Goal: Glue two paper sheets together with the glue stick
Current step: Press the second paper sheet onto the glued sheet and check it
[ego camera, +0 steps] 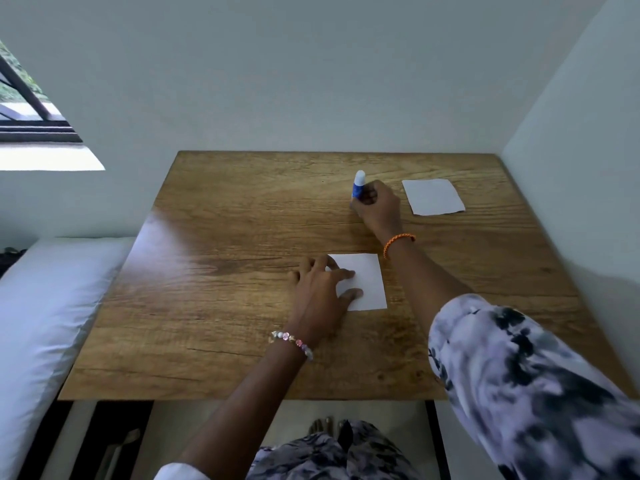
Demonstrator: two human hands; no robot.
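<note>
On the wooden worktop [214,306] the right hand [377,209] reaches to the far side and curls its fingers round the glue stick [358,184], which stands upright with its white cap uppermost and its blue body partly hidden behind the fingers; the grip here is narrow and closed round the stick's lower part; an orange braided band [398,243] sits on that wrist, and a sleeve with a grey, black and white blotched print [526,375] covers the arm from the elbow back. Just to the right of that hand, near the far right corner of the worktop, a white paper sheet [433,197] lies flat, apart from the hand and the stick. Nearer the person, a second white sheet [367,282] lies flat near the middle of the worktop; the left hand [322,292] rests on its left part with fingers spread and fairly straight, a wide, flat grip that presses rather than pinches; the thumb lies across the sheet's near left area; a bracelet of pale and pink beads [292,342] circles that wrist. A white cushion or mattress [45,306] lies alongside the worktop's left edge, and a window [31,109] shows at upper left in the pale wall.
</note>
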